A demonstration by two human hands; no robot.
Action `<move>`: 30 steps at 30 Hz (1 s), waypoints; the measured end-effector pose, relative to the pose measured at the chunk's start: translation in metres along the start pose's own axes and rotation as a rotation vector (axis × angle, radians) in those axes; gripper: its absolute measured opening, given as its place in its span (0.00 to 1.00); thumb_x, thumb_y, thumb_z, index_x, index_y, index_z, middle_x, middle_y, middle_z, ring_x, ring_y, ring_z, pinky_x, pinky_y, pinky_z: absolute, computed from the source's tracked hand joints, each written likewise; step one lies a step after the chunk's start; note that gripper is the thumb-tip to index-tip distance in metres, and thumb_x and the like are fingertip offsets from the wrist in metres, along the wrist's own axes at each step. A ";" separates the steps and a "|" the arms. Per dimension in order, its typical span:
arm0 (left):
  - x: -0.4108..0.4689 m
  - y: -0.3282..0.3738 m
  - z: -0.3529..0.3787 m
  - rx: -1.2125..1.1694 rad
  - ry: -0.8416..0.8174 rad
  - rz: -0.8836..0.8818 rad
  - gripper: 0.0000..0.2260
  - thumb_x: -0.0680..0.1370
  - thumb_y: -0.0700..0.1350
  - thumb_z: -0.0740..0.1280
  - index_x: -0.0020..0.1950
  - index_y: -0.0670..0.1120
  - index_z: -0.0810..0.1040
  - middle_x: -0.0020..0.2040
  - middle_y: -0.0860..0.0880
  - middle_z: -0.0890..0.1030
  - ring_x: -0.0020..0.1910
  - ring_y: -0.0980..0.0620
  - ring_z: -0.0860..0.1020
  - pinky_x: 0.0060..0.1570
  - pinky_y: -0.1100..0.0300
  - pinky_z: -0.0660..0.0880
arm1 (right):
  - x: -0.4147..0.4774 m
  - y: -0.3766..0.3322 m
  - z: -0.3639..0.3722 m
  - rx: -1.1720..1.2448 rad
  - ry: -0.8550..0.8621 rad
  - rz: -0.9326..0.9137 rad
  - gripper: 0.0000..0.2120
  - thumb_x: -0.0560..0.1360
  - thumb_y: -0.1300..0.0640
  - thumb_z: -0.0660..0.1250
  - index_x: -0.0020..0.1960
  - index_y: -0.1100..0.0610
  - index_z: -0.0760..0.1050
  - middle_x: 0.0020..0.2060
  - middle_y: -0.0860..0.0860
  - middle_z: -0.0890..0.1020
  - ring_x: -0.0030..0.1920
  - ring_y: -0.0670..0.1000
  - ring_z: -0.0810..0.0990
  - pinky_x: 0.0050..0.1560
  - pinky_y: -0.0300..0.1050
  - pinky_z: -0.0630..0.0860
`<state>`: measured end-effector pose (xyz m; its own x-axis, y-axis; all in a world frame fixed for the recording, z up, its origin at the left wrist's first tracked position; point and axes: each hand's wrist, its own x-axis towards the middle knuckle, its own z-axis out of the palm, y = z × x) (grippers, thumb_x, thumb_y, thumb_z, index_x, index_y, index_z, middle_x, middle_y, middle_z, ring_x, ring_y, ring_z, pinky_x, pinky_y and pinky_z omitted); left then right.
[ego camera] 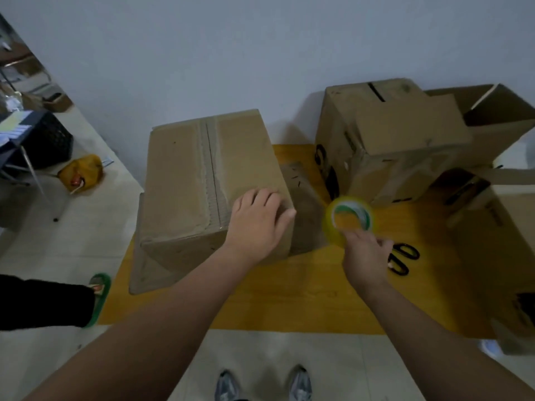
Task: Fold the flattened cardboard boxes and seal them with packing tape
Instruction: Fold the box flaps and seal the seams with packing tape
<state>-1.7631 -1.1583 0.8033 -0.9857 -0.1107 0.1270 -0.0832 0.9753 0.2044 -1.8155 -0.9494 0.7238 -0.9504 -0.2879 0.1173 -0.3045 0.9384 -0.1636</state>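
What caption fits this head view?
Left hand rests on a folded cardboard box while the right hand holds a tape roll above the yellow surface.

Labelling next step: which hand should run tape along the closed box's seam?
Right hand, probably: it grips the tape roll beside the box, while the left hand rests on the box top.

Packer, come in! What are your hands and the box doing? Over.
Left hand rests on closed box. Right hand holds tape roll beside it. Scissors on table near right hand.
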 end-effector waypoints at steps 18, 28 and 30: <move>-0.026 -0.028 -0.085 -0.592 0.203 -0.509 0.08 0.82 0.47 0.57 0.54 0.43 0.71 0.40 0.47 0.75 0.37 0.50 0.74 0.33 0.56 0.69 | 0.015 -0.119 -0.121 1.191 -0.228 -0.209 0.32 0.76 0.44 0.68 0.74 0.51 0.58 0.67 0.48 0.66 0.67 0.48 0.67 0.67 0.50 0.69; -0.073 -0.071 -0.104 -1.030 0.294 -0.545 0.19 0.76 0.67 0.57 0.42 0.51 0.71 0.42 0.51 0.73 0.43 0.53 0.72 0.49 0.55 0.68 | 0.011 -0.187 -0.113 0.967 -0.221 -0.392 0.18 0.73 0.59 0.73 0.57 0.51 0.68 0.47 0.49 0.76 0.44 0.46 0.75 0.37 0.32 0.71; -0.074 -0.084 -0.107 -1.018 0.329 -0.607 0.17 0.77 0.61 0.64 0.40 0.47 0.74 0.40 0.49 0.76 0.42 0.51 0.74 0.47 0.55 0.71 | 0.009 -0.193 -0.109 0.957 -0.223 -0.421 0.19 0.73 0.59 0.73 0.57 0.51 0.68 0.48 0.49 0.76 0.47 0.48 0.76 0.40 0.36 0.73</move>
<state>-1.6676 -1.2527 0.8804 -0.7306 -0.6814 -0.0440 -0.2175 0.1711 0.9609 -1.7589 -1.1124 0.8634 -0.7178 -0.6733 0.1775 -0.4413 0.2427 -0.8639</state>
